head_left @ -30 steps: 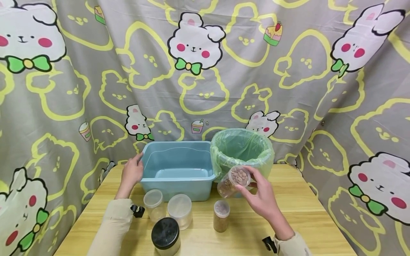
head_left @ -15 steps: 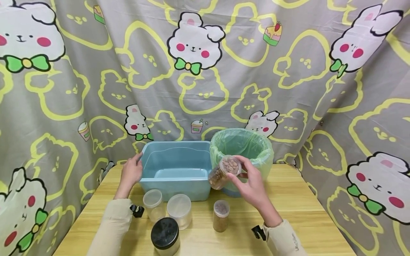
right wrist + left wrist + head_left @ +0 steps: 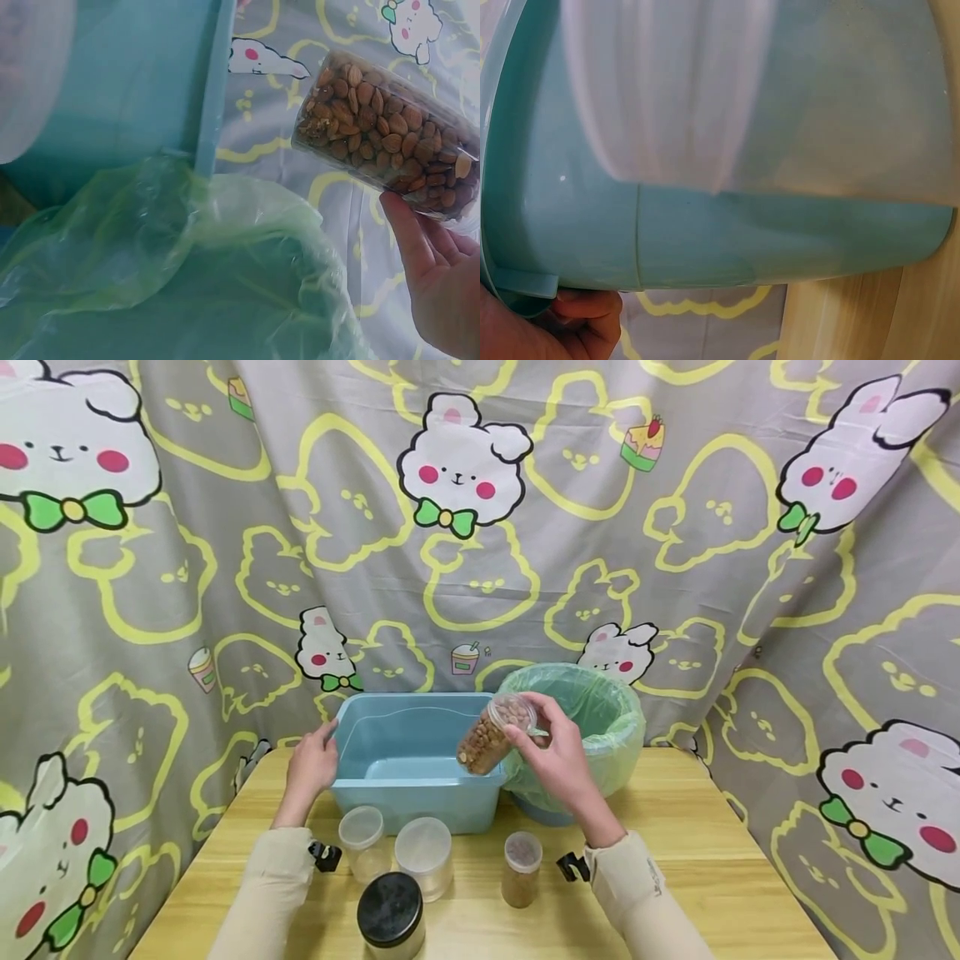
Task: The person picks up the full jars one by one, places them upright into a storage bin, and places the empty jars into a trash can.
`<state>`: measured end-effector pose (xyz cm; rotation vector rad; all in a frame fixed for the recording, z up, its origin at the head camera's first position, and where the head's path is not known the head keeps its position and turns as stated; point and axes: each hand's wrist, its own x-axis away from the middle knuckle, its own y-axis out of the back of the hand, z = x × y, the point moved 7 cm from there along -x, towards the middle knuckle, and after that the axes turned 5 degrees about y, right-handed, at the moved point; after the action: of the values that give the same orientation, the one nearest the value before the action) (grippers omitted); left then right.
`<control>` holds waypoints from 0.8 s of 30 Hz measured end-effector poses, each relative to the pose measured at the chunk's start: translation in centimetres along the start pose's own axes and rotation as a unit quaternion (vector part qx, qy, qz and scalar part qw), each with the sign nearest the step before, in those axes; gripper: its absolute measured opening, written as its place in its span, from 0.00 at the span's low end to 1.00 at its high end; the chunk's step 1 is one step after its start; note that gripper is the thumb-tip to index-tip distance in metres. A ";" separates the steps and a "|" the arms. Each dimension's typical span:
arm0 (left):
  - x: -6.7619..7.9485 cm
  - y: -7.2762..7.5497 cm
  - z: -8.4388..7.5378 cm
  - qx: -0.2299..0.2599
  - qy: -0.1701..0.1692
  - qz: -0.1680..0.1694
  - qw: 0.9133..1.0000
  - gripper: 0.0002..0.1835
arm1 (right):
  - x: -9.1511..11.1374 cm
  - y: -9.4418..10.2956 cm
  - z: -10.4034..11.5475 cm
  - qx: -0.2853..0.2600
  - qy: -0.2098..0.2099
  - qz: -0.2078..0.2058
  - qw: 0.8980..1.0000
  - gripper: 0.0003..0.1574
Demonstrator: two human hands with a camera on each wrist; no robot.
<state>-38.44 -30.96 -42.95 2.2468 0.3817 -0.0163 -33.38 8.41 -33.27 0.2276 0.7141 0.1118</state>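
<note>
My right hand [image 3: 551,747] grips a clear jar of almonds [image 3: 483,739] near its lid end. The jar is tilted above the right end of the blue basin [image 3: 416,797], its base down to the left. Through its wall in the right wrist view, the brown almonds [image 3: 390,135] show plainly. My left hand [image 3: 311,760] holds the basin's left rim; curled fingers [image 3: 592,315] hook beneath that rim in the left wrist view.
A bin with a green liner [image 3: 622,731] stands against the basin's right side. In front are two translucent jars [image 3: 365,847] [image 3: 425,860], a black-lidded jar [image 3: 390,914] and a small filled jar [image 3: 521,872]. A patterned curtain [image 3: 480,568] closes off the back.
My right hand has carried the almond jar left and up, from in front of the lined bin to above the basin's right end. The left hand stays on the basin rim.
</note>
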 end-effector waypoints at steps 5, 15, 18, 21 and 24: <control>0.1 0.1 0.0 0.000 0.000 0.000 1.000 0.28 | -1.8 -1.3 0.0 0.004 -0.009 0.006 1.000 0.31; 0.0 0.4 0.0 -0.002 0.007 -0.003 1.000 0.27 | -6.0 -5.1 0.2 0.038 0.016 0.012 0.999 0.32; 0.0 0.4 0.0 -0.002 0.006 -0.005 1.000 0.27 | -7.3 -6.1 0.2 0.055 0.021 0.012 0.998 0.33; 0.0 0.3 0.0 -0.002 0.008 -0.004 1.000 0.27 | -8.4 -7.0 0.0 0.076 0.022 0.015 0.997 0.34; 0.1 0.2 0.0 -0.005 0.013 -0.003 1.000 0.27 | -9.5 -7.8 -0.4 0.093 0.013 0.022 0.995 0.35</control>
<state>-38.33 -31.09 -42.84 2.2386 0.4008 0.0109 -40.56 -0.79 -29.45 0.4206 0.7463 0.0894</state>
